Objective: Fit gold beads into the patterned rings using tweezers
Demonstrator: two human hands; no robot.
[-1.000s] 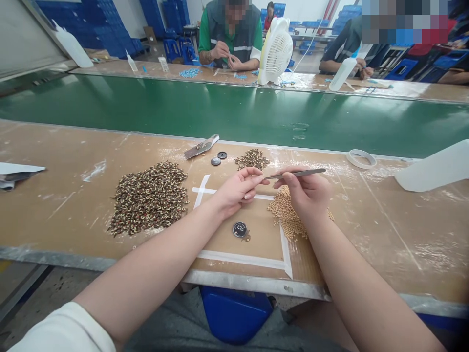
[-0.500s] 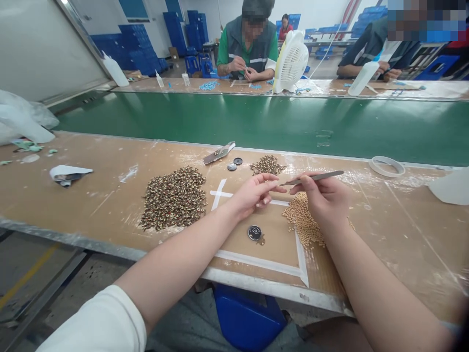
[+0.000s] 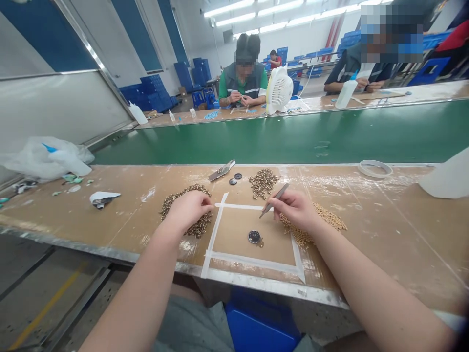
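Note:
My left hand (image 3: 189, 209) is over the pile of small dark-and-gold pieces (image 3: 200, 227), its fingers curled down at the pile's right side. The fingertips are partly hidden, so what they pinch does not show. My right hand (image 3: 295, 209) grips a pair of metal tweezers (image 3: 274, 200), tips pointing down and left above the taped area. Beneath that wrist spreads a pile of tan bead-like pieces (image 3: 331, 217). A small round dark dish (image 3: 254, 237) sits inside a rectangle of white tape (image 3: 252, 261), with a little brownish spot beside it.
Behind my hands lie a smaller pile of gold-brown pieces (image 3: 264, 183), two dark discs (image 3: 233, 181) and a folded scrap (image 3: 222, 171). A tape roll (image 3: 375, 168) rests at the right. Past the green belt (image 3: 227, 142), co-workers sit beside a white fan (image 3: 280, 90).
My left hand has moved from near the tweezers' tip leftward to the dark pile. The right hand has shifted left, tweezers now angled downward. The camera has tilted up.

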